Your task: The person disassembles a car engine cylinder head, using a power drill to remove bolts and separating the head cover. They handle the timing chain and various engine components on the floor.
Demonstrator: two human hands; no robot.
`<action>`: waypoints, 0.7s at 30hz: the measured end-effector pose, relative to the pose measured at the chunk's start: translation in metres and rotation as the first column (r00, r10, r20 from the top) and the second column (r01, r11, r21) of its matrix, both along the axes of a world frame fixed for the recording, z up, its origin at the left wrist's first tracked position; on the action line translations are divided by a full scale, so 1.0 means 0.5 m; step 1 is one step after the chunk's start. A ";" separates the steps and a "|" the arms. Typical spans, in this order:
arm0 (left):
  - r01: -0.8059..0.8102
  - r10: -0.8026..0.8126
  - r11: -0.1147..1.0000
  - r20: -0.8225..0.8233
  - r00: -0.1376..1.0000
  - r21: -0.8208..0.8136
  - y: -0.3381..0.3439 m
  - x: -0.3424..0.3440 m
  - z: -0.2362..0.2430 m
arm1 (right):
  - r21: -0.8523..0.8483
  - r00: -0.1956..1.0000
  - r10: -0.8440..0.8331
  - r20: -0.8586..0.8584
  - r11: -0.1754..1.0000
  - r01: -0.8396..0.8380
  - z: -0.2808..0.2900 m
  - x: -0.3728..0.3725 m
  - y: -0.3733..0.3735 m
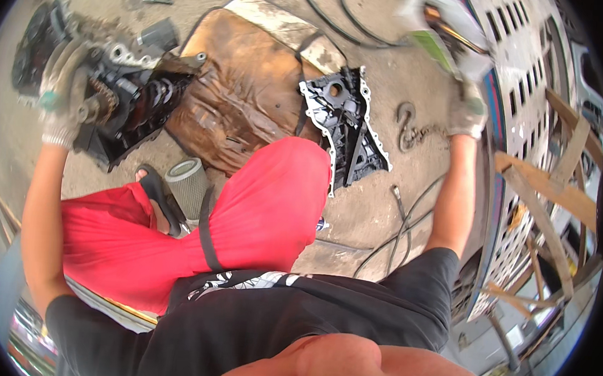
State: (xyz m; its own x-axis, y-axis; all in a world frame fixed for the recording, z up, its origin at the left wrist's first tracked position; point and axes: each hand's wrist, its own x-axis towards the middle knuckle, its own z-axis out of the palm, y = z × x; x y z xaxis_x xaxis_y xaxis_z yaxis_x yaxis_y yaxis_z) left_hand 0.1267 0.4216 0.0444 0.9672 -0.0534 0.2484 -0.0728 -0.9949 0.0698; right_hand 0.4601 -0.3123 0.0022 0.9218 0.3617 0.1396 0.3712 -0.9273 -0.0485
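My left hand point(62, 93), in a pale knitted glove, lies with its fingers stretched over a dark, greasy engine block point(135, 117) on the floor at the left. A timing chain and a shaft end show beside that hand. At the upper right my right hand point(468, 114), gloved too, is closed on a whitish plastic container point(426, 8) with a green patch. Something orange-brown shows in the container, smeared by motion. An engine timing cover point(351, 132), black inside with a pale bolted rim, lies between my hands, apart from both.
Oil-stained cardboard point(225, 78) covers the middle floor. A cylindrical filter point(189, 180) stands by my sandalled foot. Hoses point(400, 226) and a hook with chain point(407, 129) lie to the right, before a perforated metal panel point(519, 126) and wooden slats point(549, 191).
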 end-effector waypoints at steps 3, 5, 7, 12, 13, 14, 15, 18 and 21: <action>0.034 -0.035 0.999 -0.010 0.999 -0.010 0.006 -0.004 -0.004 | 0.048 0.962 0.272 -0.037 0.962 -0.270 0.012 -0.175 0.187; 0.033 -0.033 0.999 -0.025 0.999 0.000 -0.010 0.001 0.024 | 0.078 0.899 0.438 -0.023 0.897 -0.435 -0.030 -0.266 0.269; 0.077 -0.077 0.997 0.006 0.997 -0.027 -0.007 0.006 0.012 | 0.143 0.866 0.478 -0.147 0.877 -0.459 -0.054 -0.352 0.331; 0.092 -0.092 0.996 0.000 0.996 -0.018 0.005 0.007 0.011 | 0.297 0.809 0.530 -0.255 0.839 -0.456 -0.154 -0.516 0.401; 0.098 -0.098 0.995 0.005 0.995 -0.011 0.004 0.005 0.012 | 0.277 0.811 0.538 -0.231 0.835 -0.475 -0.180 -0.544 0.403; 0.068 -0.068 0.998 -0.017 0.998 -0.017 0.010 0.001 0.009 | 0.249 0.812 0.544 -0.210 0.833 -0.494 -0.197 -0.567 0.409; 0.082 -0.082 0.996 -0.016 0.996 -0.025 0.017 0.002 0.004 | 0.251 0.819 0.527 -0.228 0.844 -0.473 -0.210 -0.589 0.414; 0.136 -0.136 0.989 0.012 0.991 -0.061 0.027 0.016 -0.001 | 0.292 0.825 0.465 -0.320 0.877 -0.381 -0.243 -0.639 0.418; 0.158 -0.159 0.986 -0.007 0.987 -0.059 0.040 0.008 0.004 | 0.136 0.833 0.325 -0.447 0.945 -0.296 -0.317 -0.697 0.434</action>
State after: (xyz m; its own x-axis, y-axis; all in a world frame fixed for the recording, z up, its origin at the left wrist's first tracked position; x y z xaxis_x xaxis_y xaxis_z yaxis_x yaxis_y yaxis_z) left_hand 0.1310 0.4416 0.0464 0.9504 -0.1924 0.2443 -0.2284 -0.9650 0.1287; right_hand 0.1118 -0.0953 -0.1561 0.7262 0.6444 -0.2396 0.5611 -0.7569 -0.3350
